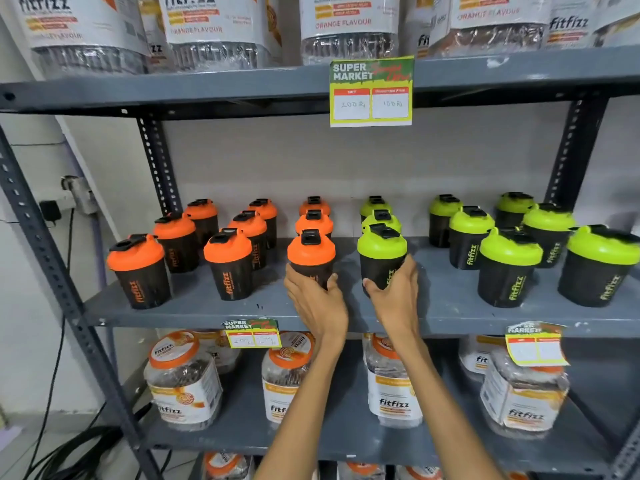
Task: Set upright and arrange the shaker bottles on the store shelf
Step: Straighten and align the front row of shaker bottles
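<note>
Black shaker bottles stand upright in rows on the grey middle shelf [207, 311]. Those on the left have orange lids, those on the right green lids. My left hand [317, 301] is wrapped around the base of the front orange-lidded shaker [310, 252] in the middle. My right hand [394, 296] grips the base of the front green-lidded shaker [382, 249] beside it. Both bottles stand on the shelf, a small gap between them. Behind each one, two more shakers of the same colour line up towards the back wall.
Large Fitfizz jars [185, 382] fill the shelf below and more jars [348, 26] the shelf above. A supermarket price tag [371, 91] hangs from the upper shelf edge. Slotted grey uprights [52, 268] frame the rack; cables run along the left wall.
</note>
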Available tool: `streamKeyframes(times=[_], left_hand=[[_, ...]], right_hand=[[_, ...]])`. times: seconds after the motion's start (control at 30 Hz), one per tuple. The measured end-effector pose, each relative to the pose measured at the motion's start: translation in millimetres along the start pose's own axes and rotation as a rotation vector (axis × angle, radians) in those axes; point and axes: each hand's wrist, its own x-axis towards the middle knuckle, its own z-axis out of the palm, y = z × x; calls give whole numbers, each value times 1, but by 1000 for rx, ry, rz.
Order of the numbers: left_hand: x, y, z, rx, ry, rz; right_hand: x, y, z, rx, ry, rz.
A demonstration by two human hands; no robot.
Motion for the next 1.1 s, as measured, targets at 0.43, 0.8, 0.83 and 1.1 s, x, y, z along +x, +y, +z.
streamKeyframes(times=[0.43, 0.8, 0.83, 1.1], left_hand=[[-15, 4, -20, -40, -82, 32], [-18, 4, -23, -26, -90, 36], [-17, 4, -23, -23, -91, 34], [-18, 3, -23, -5, -96, 40]], right_hand=[[-21, 2, -13, -34, 88, 8], [-23, -3, -14, -81, 39, 19], [-23, -3, -14, -85, 43, 21], [-24, -2, -15, -109, 47, 18]])
